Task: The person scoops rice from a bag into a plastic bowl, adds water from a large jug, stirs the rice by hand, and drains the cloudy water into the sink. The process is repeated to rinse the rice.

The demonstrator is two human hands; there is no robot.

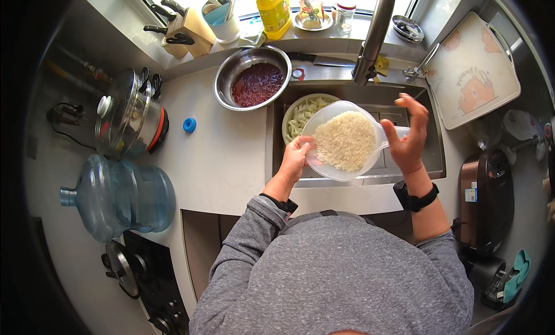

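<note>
A translucent plastic strainer bowl (308, 161) with a handle holds white rice (347, 139) above the sink (433, 152). My left hand (297, 157) grips its left rim. My right hand (409, 137) is raised at the handle on the right, thumb and fingers spread; whether it touches the handle I cannot tell. Partly hidden behind the strainer, a pale bowl (287, 122) of chopped leafy vegetable (305, 113) sits in the sink. On the counter at the sink's upper left stands a steel bowl (223, 87) with small reddish grains (258, 84) in liquid.
The faucet (368, 48) rises behind the sink, near a kitchen knife (327, 60). A cutting board (472, 74) leans at the right. On the left are a blue cap (189, 125), a large water bottle (125, 198) and a glass-lidded pot (130, 118). A knife block (190, 31) stands at the window.
</note>
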